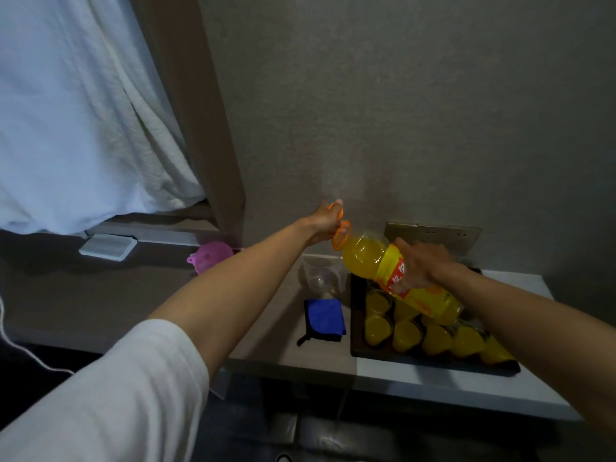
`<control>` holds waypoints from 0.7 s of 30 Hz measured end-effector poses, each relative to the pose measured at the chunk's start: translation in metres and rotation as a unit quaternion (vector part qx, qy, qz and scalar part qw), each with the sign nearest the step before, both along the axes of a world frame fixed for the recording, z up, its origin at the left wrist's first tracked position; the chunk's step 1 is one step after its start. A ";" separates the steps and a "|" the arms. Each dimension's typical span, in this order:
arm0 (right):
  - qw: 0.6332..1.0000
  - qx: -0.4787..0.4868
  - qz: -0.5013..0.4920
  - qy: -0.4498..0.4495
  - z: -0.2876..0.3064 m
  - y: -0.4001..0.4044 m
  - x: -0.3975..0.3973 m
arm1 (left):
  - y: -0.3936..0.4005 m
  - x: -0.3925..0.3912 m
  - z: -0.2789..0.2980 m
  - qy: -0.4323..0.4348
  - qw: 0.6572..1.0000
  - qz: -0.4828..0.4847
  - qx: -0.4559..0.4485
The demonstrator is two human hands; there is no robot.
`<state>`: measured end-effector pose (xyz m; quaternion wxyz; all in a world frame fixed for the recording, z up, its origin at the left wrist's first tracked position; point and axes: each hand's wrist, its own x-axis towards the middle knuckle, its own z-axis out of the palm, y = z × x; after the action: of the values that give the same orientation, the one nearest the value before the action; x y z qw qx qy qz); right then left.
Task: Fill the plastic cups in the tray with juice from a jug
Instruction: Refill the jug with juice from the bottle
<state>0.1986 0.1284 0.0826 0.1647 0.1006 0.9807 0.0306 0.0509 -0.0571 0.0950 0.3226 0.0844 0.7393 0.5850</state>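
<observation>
My right hand (421,265) grips a bottle of orange juice (370,258) by its red and yellow label, tilted with the neck up and to the left, above the black tray (356,315). My left hand (325,221) holds the orange cap (333,205) just off the bottle's orange neck ring. Several plastic cups (405,335) stand in the tray, all filled with yellow juice. An empty clear plastic jug (321,276) stands on the table just left of the tray's far corner.
A folded blue cloth (325,316) lies left of the tray. A pink funnel (211,255) sits by the wall farther left, near a white box (108,246). Wall sockets (433,235) are behind the tray. White bedding hangs at upper left.
</observation>
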 end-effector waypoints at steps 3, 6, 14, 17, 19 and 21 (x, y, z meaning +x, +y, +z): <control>1.000 0.009 0.000 -0.004 0.000 0.000 0.000 | 0.002 -0.003 -0.005 -0.002 1.000 0.012 -0.002; 1.000 0.017 -0.003 -0.010 0.001 -0.001 -0.001 | 0.004 -0.003 -0.007 -0.007 1.000 0.020 0.000; 0.999 0.032 -0.005 -0.022 0.005 -0.002 -0.006 | 0.003 -0.007 -0.012 -0.009 1.000 0.023 0.003; 0.999 0.044 -0.004 -0.027 0.005 -0.001 -0.006 | 0.002 -0.007 -0.012 -0.020 1.000 0.019 0.006; 0.999 0.044 -0.004 -0.030 0.005 -0.001 -0.007 | 0.001 -0.007 -0.013 -0.026 0.999 0.019 0.007; 0.998 0.043 -0.005 -0.035 0.007 -0.002 -0.007 | 0.002 -0.008 -0.014 -0.029 0.999 0.017 0.008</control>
<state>0.1916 0.1267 0.0894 0.1944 0.1111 0.9717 0.0750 0.0432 -0.0549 0.0807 0.3330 0.0577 0.7266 0.5982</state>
